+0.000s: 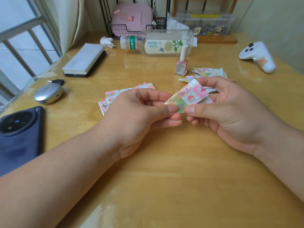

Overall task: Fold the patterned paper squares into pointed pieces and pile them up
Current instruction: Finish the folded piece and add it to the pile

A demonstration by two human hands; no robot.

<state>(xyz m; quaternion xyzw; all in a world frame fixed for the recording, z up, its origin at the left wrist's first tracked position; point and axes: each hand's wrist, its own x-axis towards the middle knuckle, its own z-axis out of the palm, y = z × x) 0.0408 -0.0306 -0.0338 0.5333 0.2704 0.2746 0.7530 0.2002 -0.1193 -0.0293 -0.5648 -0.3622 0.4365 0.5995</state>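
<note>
Above the desk, my left hand and right hand each pinched the part-folded paper square at its lower point, presumably to sharpen that crease in mid-air.

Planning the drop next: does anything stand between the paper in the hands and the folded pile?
Nothing visible does. The folded pile lies just beyond the paper; the nail polish bottle stands at its left.

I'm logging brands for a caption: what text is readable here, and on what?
"方树叶": on the green band of the bottle; the character before it is unclear.
"茉莉花茶": on the bottle's white label, slightly blurred; the smaller print beneath is unreadable.
Nail polish label: too small to read.
</note>
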